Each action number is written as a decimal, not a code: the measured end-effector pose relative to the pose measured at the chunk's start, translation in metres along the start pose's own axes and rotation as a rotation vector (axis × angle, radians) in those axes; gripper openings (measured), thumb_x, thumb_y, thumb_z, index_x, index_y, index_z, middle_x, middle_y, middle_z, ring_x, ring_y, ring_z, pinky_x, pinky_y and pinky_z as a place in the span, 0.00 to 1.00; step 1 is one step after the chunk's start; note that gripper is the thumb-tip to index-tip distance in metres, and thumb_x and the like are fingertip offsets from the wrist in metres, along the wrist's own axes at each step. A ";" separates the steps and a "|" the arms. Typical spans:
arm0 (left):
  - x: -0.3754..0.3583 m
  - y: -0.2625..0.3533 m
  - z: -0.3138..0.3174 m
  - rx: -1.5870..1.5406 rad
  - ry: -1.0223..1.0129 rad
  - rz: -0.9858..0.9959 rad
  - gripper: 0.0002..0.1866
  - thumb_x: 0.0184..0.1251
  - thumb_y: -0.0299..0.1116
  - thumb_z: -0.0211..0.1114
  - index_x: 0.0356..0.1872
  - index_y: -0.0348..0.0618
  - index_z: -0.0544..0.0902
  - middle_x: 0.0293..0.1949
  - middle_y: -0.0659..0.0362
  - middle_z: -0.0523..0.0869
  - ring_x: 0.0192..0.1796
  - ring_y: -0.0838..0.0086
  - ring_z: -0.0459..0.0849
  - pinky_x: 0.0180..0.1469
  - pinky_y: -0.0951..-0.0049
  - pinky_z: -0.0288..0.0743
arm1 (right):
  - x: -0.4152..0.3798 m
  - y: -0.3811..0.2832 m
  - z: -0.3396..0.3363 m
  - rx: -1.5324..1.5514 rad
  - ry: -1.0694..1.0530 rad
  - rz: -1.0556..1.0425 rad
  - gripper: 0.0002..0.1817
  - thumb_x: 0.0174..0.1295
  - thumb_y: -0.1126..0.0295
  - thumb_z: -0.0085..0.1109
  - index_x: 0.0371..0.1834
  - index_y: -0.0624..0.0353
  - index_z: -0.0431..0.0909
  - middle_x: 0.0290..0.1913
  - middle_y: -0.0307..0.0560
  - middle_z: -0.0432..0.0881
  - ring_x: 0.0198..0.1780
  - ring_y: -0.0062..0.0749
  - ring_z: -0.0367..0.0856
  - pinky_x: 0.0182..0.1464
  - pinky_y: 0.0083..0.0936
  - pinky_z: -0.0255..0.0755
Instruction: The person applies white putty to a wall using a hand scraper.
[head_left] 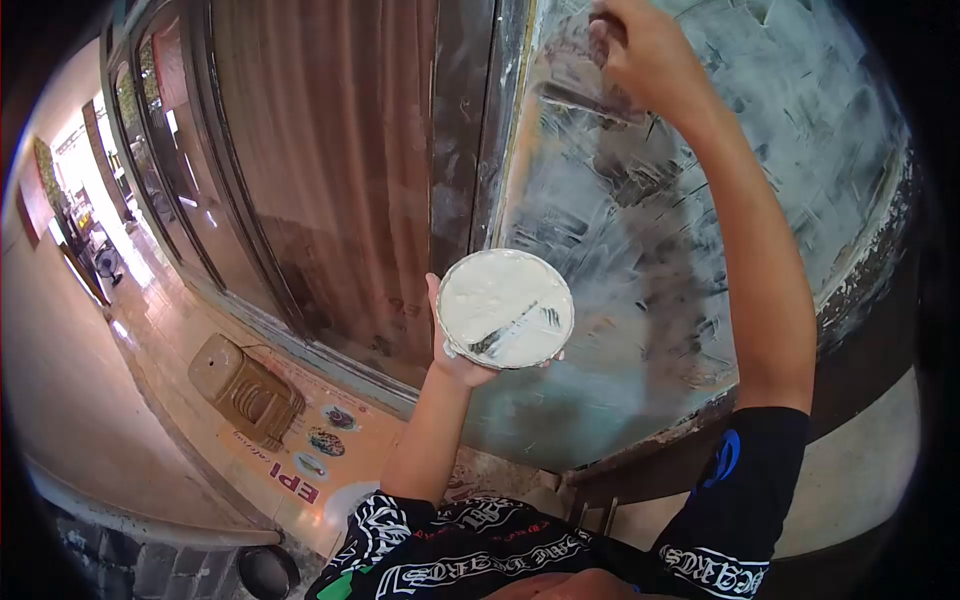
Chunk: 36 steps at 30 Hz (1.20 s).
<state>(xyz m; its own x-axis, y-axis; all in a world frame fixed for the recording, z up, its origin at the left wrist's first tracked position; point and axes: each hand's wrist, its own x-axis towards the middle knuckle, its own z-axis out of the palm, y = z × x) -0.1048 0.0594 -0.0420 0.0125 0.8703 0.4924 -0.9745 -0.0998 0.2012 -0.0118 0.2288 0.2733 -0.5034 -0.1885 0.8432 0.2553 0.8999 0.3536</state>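
My left hand (462, 362) supports a round tub of white putty (500, 295) from beneath, fingers curled around its side. The putty is smooth on top, with dark scraped streaks near the lower edge. Up at the wall, my right hand (640, 55) is closed around a flat scraper (590, 100), whose wide dark edge lies against the surface. Its handle is mostly hidden by my fingers. The dark wall panel (600, 260) is smeared with uneven whitish patches and strokes.
Left of the panel is a framed glass pane (330, 150) with a brown curtain behind. A brown plastic stool (245, 385) lies on a printed orange banner (320, 480) on the floor. Further off stands a fan (107, 262). A dark round container (268, 572) is at bottom left.
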 end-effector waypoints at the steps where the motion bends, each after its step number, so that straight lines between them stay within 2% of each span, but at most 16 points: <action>1: 0.000 0.001 -0.003 -0.011 -0.053 -0.020 0.57 0.58 0.85 0.37 0.78 0.50 0.60 0.75 0.43 0.65 0.69 0.33 0.70 0.56 0.21 0.71 | -0.003 -0.001 0.002 0.022 0.029 0.000 0.05 0.56 0.76 0.56 0.33 0.67 0.78 0.36 0.68 0.80 0.43 0.64 0.78 0.46 0.50 0.72; 3: 0.001 0.002 -0.006 0.008 -0.066 -0.025 0.57 0.58 0.86 0.37 0.77 0.49 0.60 0.75 0.44 0.65 0.68 0.33 0.71 0.56 0.22 0.71 | -0.001 0.008 0.005 -0.021 0.017 -0.125 0.04 0.58 0.77 0.55 0.33 0.66 0.78 0.35 0.67 0.80 0.40 0.64 0.78 0.44 0.49 0.72; 5: 0.002 0.002 -0.005 0.040 -0.086 -0.045 0.58 0.57 0.86 0.37 0.77 0.49 0.61 0.75 0.44 0.66 0.68 0.33 0.71 0.57 0.23 0.72 | 0.005 0.014 0.001 0.000 0.042 0.019 0.04 0.61 0.76 0.55 0.32 0.66 0.78 0.32 0.65 0.80 0.37 0.60 0.80 0.42 0.48 0.72; 6: 0.000 0.001 -0.003 0.007 -0.021 -0.015 0.59 0.57 0.86 0.37 0.77 0.48 0.61 0.74 0.44 0.66 0.69 0.33 0.70 0.58 0.24 0.72 | 0.003 0.015 -0.002 0.030 0.066 0.056 0.07 0.66 0.73 0.59 0.43 0.66 0.79 0.35 0.57 0.84 0.36 0.52 0.81 0.43 0.37 0.74; 9: -0.002 0.000 0.005 -0.062 0.164 0.027 0.58 0.57 0.84 0.42 0.78 0.49 0.58 0.74 0.37 0.63 0.64 0.25 0.71 0.49 0.24 0.77 | -0.008 0.010 0.010 -0.036 -0.001 -0.100 0.08 0.66 0.73 0.59 0.44 0.66 0.79 0.39 0.61 0.84 0.41 0.60 0.81 0.46 0.41 0.75; 10: -0.001 0.001 0.002 -0.042 0.005 -0.021 0.57 0.57 0.84 0.43 0.79 0.50 0.57 0.76 0.39 0.61 0.67 0.26 0.68 0.51 0.22 0.75 | -0.006 0.010 0.007 -0.036 -0.001 -0.100 0.08 0.66 0.73 0.59 0.44 0.66 0.79 0.39 0.61 0.84 0.41 0.60 0.81 0.46 0.41 0.75; 13: -0.003 0.000 0.001 -0.040 0.024 -0.009 0.57 0.58 0.84 0.43 0.79 0.50 0.57 0.76 0.39 0.60 0.69 0.26 0.66 0.52 0.20 0.73 | 0.003 0.009 -0.007 -0.083 0.040 -0.026 0.09 0.65 0.73 0.59 0.44 0.66 0.79 0.40 0.60 0.84 0.44 0.59 0.81 0.48 0.43 0.74; 15: -0.004 0.001 -0.003 -0.041 0.047 0.009 0.57 0.58 0.84 0.43 0.79 0.50 0.58 0.76 0.39 0.61 0.69 0.27 0.67 0.53 0.20 0.73 | 0.003 -0.006 -0.011 0.079 0.012 0.137 0.08 0.65 0.74 0.58 0.44 0.66 0.79 0.40 0.61 0.83 0.45 0.60 0.80 0.49 0.44 0.73; 16: -0.005 0.001 -0.001 -0.008 0.032 0.005 0.57 0.58 0.84 0.40 0.78 0.49 0.59 0.74 0.41 0.64 0.67 0.31 0.70 0.53 0.24 0.75 | 0.001 -0.010 -0.006 0.064 -0.102 0.123 0.08 0.65 0.74 0.58 0.44 0.66 0.79 0.40 0.61 0.83 0.44 0.60 0.80 0.48 0.44 0.73; 19: -0.008 0.001 0.001 0.022 0.026 0.008 0.57 0.59 0.85 0.38 0.78 0.48 0.60 0.74 0.42 0.66 0.66 0.32 0.73 0.52 0.26 0.77 | 0.000 0.007 0.009 -0.071 -0.015 -0.082 0.09 0.65 0.73 0.59 0.44 0.66 0.80 0.39 0.62 0.84 0.42 0.61 0.81 0.46 0.44 0.74; 20: -0.008 0.001 0.001 0.016 0.031 0.019 0.57 0.59 0.84 0.40 0.78 0.48 0.59 0.74 0.41 0.65 0.66 0.31 0.72 0.51 0.25 0.77 | 0.006 0.009 0.002 -0.028 -0.028 0.066 0.08 0.65 0.73 0.58 0.44 0.66 0.80 0.38 0.63 0.83 0.42 0.61 0.81 0.45 0.45 0.74; 23: -0.009 0.003 0.000 0.015 0.016 0.016 0.57 0.59 0.84 0.41 0.78 0.48 0.59 0.74 0.39 0.64 0.66 0.30 0.71 0.50 0.25 0.78 | 0.005 0.001 -0.005 0.066 0.004 0.136 0.08 0.65 0.74 0.58 0.43 0.66 0.80 0.37 0.64 0.83 0.42 0.63 0.80 0.45 0.46 0.74; 27: -0.011 0.010 -0.015 0.100 -0.031 0.002 0.55 0.61 0.84 0.37 0.77 0.49 0.61 0.74 0.44 0.66 0.68 0.37 0.72 0.53 0.26 0.76 | 0.007 0.034 0.014 -0.082 -0.025 -0.112 0.09 0.65 0.74 0.58 0.46 0.65 0.80 0.39 0.62 0.84 0.43 0.61 0.81 0.46 0.43 0.75; 31: -0.014 0.009 -0.007 0.017 0.039 0.026 0.56 0.59 0.84 0.42 0.78 0.49 0.59 0.75 0.40 0.62 0.66 0.30 0.71 0.50 0.25 0.78 | 0.014 0.004 -0.016 0.026 0.135 0.062 0.10 0.65 0.74 0.59 0.46 0.65 0.80 0.41 0.61 0.83 0.44 0.60 0.81 0.47 0.43 0.74; 35: -0.015 0.010 -0.009 0.054 0.007 0.012 0.55 0.62 0.83 0.36 0.77 0.48 0.61 0.74 0.44 0.66 0.68 0.36 0.72 0.52 0.25 0.76 | 0.016 0.036 0.002 -0.161 0.041 -0.235 0.11 0.66 0.72 0.60 0.48 0.65 0.80 0.41 0.60 0.84 0.44 0.58 0.81 0.48 0.41 0.74; 36: -0.015 0.010 -0.009 0.069 0.016 0.010 0.55 0.62 0.83 0.36 0.77 0.48 0.61 0.74 0.44 0.67 0.68 0.36 0.73 0.52 0.25 0.77 | 0.016 0.043 -0.004 -0.137 0.074 -0.133 0.11 0.66 0.73 0.60 0.48 0.66 0.80 0.41 0.59 0.83 0.45 0.59 0.81 0.48 0.42 0.74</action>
<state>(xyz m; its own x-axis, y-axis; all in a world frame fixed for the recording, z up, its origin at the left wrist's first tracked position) -0.1173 0.0501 -0.0548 -0.0014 0.8764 0.4816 -0.9568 -0.1412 0.2542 -0.0055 0.2627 0.3032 -0.4793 -0.3356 0.8110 0.3031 0.8039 0.5118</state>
